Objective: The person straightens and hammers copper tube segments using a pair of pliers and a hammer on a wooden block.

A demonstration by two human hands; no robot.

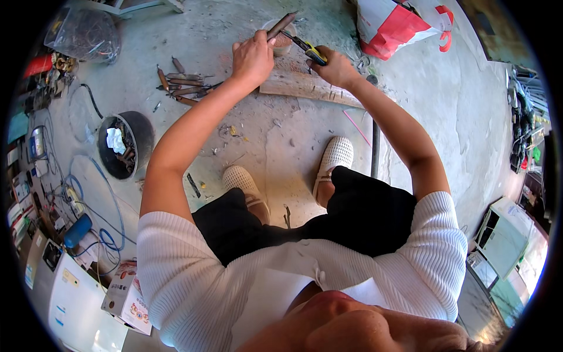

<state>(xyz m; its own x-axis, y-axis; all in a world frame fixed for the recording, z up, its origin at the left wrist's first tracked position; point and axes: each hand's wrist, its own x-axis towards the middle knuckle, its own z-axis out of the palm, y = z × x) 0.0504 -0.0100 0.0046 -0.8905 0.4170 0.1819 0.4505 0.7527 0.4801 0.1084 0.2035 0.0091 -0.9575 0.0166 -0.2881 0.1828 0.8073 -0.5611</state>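
Note:
My left hand (253,58) is closed round a brown, rod-like tube (281,26) with a narrow tip, which slants up to the right. My right hand (338,68) grips pliers (316,55) with yellow and black handles. The dark jaws reach to the tube's side, near my left fingers; whether they bite on anything is too small to tell. Below the tube stands a small tub (284,46) of reddish bits, partly hidden by my left hand and the pliers. A wooden board (311,89) lies under my hands. Several similar brown tubes (183,82) lie heaped to the left.
A black bucket (146,136) holding brown pieces and white paper stands at the left, near blue hose (114,193) and a carton (126,296). A clear plastic bag (88,36) sits far left, a red-and-white bag (394,29) far right. Scraps litter the concrete floor (281,152).

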